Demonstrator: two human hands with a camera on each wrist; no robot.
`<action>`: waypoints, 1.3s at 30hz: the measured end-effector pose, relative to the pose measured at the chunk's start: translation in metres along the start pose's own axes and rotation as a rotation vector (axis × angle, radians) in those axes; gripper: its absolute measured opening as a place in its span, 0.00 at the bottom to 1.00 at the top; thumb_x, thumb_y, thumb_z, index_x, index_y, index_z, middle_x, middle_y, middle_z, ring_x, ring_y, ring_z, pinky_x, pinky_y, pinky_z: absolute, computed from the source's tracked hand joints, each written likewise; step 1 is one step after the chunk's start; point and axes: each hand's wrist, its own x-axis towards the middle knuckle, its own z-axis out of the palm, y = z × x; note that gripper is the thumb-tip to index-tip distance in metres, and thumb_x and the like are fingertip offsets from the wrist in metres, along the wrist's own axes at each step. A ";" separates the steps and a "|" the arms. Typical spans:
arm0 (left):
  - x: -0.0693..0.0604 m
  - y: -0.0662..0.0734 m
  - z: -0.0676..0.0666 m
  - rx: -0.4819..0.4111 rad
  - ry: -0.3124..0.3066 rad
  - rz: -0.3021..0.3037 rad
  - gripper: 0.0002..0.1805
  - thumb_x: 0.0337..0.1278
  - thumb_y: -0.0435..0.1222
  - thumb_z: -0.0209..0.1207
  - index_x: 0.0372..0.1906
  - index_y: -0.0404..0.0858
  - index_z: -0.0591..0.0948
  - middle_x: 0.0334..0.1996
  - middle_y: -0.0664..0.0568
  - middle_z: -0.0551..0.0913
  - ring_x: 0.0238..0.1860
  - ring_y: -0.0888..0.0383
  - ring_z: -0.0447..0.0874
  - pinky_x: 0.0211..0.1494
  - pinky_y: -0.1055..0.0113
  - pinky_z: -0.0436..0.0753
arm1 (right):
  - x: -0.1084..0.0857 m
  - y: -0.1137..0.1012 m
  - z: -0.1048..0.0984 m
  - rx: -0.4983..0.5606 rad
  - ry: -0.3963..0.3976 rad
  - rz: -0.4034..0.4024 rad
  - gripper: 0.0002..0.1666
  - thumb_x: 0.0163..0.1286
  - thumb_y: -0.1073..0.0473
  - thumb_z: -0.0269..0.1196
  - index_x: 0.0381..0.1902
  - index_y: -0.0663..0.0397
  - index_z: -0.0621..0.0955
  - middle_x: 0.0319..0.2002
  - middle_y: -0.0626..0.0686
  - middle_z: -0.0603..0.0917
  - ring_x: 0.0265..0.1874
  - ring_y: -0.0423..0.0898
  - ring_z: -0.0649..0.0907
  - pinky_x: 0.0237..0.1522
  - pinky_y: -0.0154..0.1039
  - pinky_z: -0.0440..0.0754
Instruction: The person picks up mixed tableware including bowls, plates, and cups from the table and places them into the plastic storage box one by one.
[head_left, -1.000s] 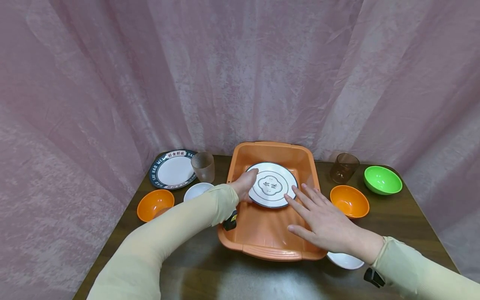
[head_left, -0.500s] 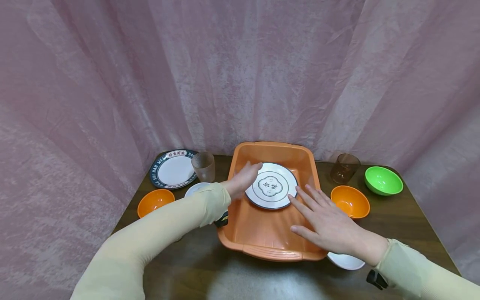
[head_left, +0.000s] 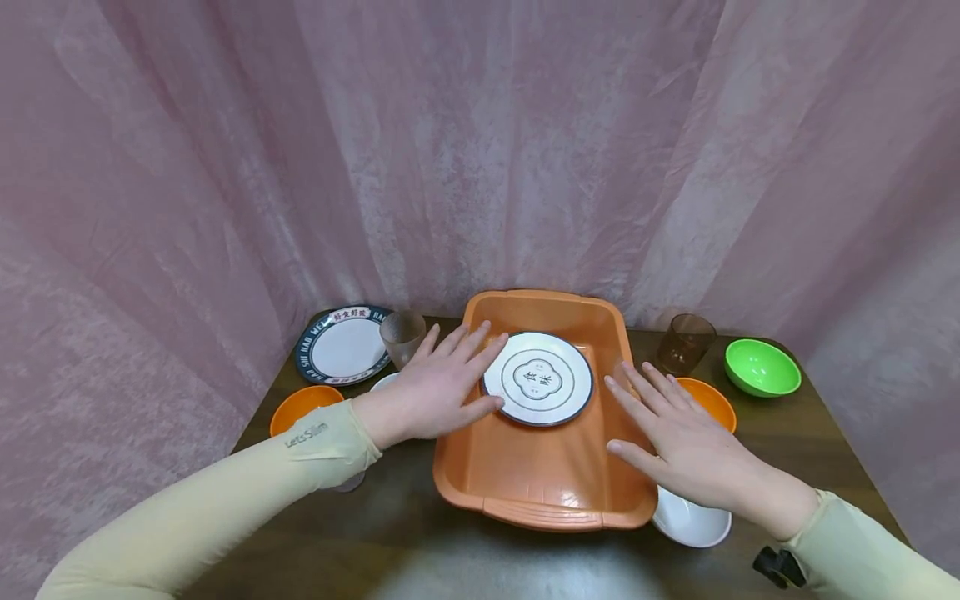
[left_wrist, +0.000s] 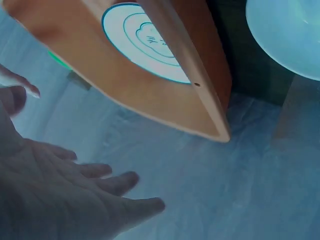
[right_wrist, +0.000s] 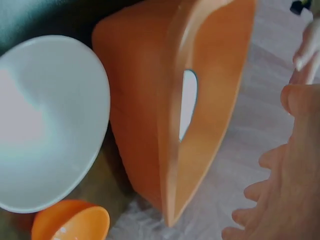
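A white plate [head_left: 537, 379] with a dark rim and a printed centre lies inside the orange basin [head_left: 551, 512]. My left hand [head_left: 435, 387] hovers over the basin's left wall, fingers spread and holding nothing. Over the right wall is my right hand [head_left: 678, 446], its fingers spread too, with nothing in it. In the left wrist view the plate [left_wrist: 140, 42] shows past the basin's edge, apart from the fingers. The right wrist view shows only a sliver of the plate [right_wrist: 188, 102] behind the basin's wall.
Left of the basin are a dark-rimmed plate [head_left: 347, 350], a frosted cup [head_left: 402, 336] and an orange bowl [head_left: 303, 406]. On the right stand a brown cup [head_left: 685, 343], a green bowl [head_left: 762, 368], an orange bowl [head_left: 712, 402] and a white bowl [head_left: 692, 523]. A pink curtain [head_left: 480, 150] hangs behind.
My left hand has let go of the plate and drawn back to the left, its fingers now spread. The right hand has shifted slightly right and down. The plate stays in the basin.
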 end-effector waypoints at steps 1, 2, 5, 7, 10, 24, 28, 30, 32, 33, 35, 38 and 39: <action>-0.006 0.000 0.001 0.041 0.021 0.027 0.46 0.71 0.67 0.45 0.84 0.52 0.47 0.83 0.49 0.45 0.80 0.43 0.47 0.77 0.36 0.44 | -0.001 0.001 -0.001 -0.005 0.004 0.000 0.48 0.77 0.29 0.51 0.83 0.46 0.55 0.82 0.54 0.48 0.80 0.59 0.46 0.77 0.57 0.47; -0.012 -0.001 0.001 0.075 0.041 0.053 0.46 0.71 0.68 0.44 0.84 0.52 0.48 0.83 0.49 0.45 0.80 0.43 0.47 0.77 0.36 0.43 | -0.002 0.003 -0.002 -0.011 0.005 0.000 0.48 0.76 0.29 0.51 0.83 0.45 0.55 0.83 0.54 0.47 0.80 0.59 0.46 0.78 0.56 0.47; -0.027 0.000 0.006 0.114 0.099 0.112 0.47 0.69 0.70 0.43 0.84 0.51 0.51 0.83 0.49 0.44 0.80 0.43 0.47 0.77 0.36 0.42 | -0.006 0.006 -0.004 -0.039 0.020 -0.012 0.49 0.76 0.28 0.52 0.83 0.44 0.54 0.82 0.55 0.47 0.80 0.59 0.46 0.78 0.53 0.45; -0.035 0.001 0.011 0.102 0.118 0.131 0.47 0.68 0.71 0.42 0.83 0.51 0.54 0.83 0.49 0.43 0.81 0.44 0.47 0.77 0.35 0.42 | -0.008 0.007 -0.004 -0.061 0.036 -0.024 0.49 0.75 0.28 0.53 0.83 0.43 0.55 0.82 0.56 0.48 0.80 0.59 0.46 0.79 0.52 0.43; -0.043 0.003 0.017 0.065 0.110 0.140 0.47 0.68 0.72 0.40 0.83 0.51 0.55 0.83 0.50 0.41 0.81 0.44 0.45 0.77 0.36 0.41 | -0.010 0.008 -0.002 -0.082 0.056 -0.042 0.49 0.75 0.29 0.54 0.83 0.44 0.56 0.81 0.58 0.51 0.80 0.59 0.47 0.79 0.50 0.41; -0.051 0.003 0.029 0.006 0.102 0.123 0.46 0.69 0.69 0.45 0.83 0.52 0.54 0.83 0.50 0.44 0.81 0.46 0.44 0.77 0.36 0.41 | -0.013 0.009 0.010 -0.084 0.068 -0.013 0.48 0.75 0.28 0.53 0.83 0.43 0.57 0.81 0.58 0.53 0.80 0.58 0.47 0.79 0.53 0.42; -0.052 0.002 0.032 0.001 0.093 0.114 0.46 0.69 0.70 0.44 0.83 0.53 0.52 0.83 0.50 0.42 0.82 0.47 0.42 0.77 0.36 0.41 | -0.012 0.008 0.015 -0.090 0.077 -0.010 0.48 0.75 0.29 0.54 0.82 0.45 0.59 0.80 0.60 0.55 0.80 0.59 0.48 0.78 0.54 0.43; -0.052 0.001 0.034 0.008 0.088 0.111 0.46 0.69 0.70 0.42 0.83 0.52 0.52 0.83 0.50 0.42 0.82 0.47 0.41 0.77 0.36 0.41 | -0.011 0.006 0.017 -0.095 0.083 -0.015 0.47 0.74 0.29 0.54 0.81 0.46 0.60 0.80 0.60 0.57 0.80 0.60 0.49 0.78 0.55 0.43; -0.052 0.001 0.035 0.012 0.083 0.106 0.46 0.69 0.71 0.41 0.84 0.52 0.52 0.83 0.50 0.42 0.82 0.48 0.41 0.78 0.36 0.40 | -0.010 0.005 0.019 -0.102 0.088 -0.023 0.47 0.74 0.29 0.55 0.81 0.47 0.61 0.80 0.59 0.57 0.80 0.60 0.49 0.78 0.55 0.43; -0.052 0.000 0.036 0.003 0.083 0.103 0.46 0.69 0.70 0.42 0.83 0.52 0.53 0.83 0.50 0.43 0.82 0.48 0.41 0.78 0.37 0.39 | -0.010 0.004 0.020 -0.103 0.090 -0.030 0.47 0.75 0.30 0.55 0.81 0.47 0.61 0.80 0.59 0.56 0.80 0.60 0.50 0.78 0.55 0.43; -0.053 0.000 0.037 0.001 0.079 0.098 0.46 0.69 0.70 0.43 0.83 0.52 0.53 0.83 0.50 0.43 0.82 0.48 0.40 0.78 0.37 0.39 | -0.008 0.002 0.022 -0.107 0.092 -0.039 0.47 0.75 0.30 0.55 0.81 0.47 0.61 0.81 0.57 0.54 0.80 0.60 0.50 0.78 0.56 0.43; -0.053 -0.001 0.038 -0.005 0.069 0.090 0.46 0.69 0.70 0.43 0.83 0.52 0.53 0.83 0.51 0.42 0.82 0.48 0.39 0.78 0.37 0.38 | -0.007 0.000 0.023 -0.118 0.093 -0.051 0.47 0.75 0.29 0.54 0.82 0.46 0.60 0.82 0.54 0.51 0.80 0.60 0.49 0.78 0.57 0.45; -0.054 -0.001 0.038 -0.006 0.067 0.089 0.46 0.69 0.70 0.43 0.83 0.52 0.53 0.83 0.51 0.42 0.82 0.48 0.39 0.78 0.37 0.38 | -0.006 -0.001 0.023 -0.119 0.091 -0.053 0.47 0.75 0.29 0.54 0.82 0.45 0.60 0.82 0.54 0.51 0.80 0.60 0.49 0.78 0.57 0.44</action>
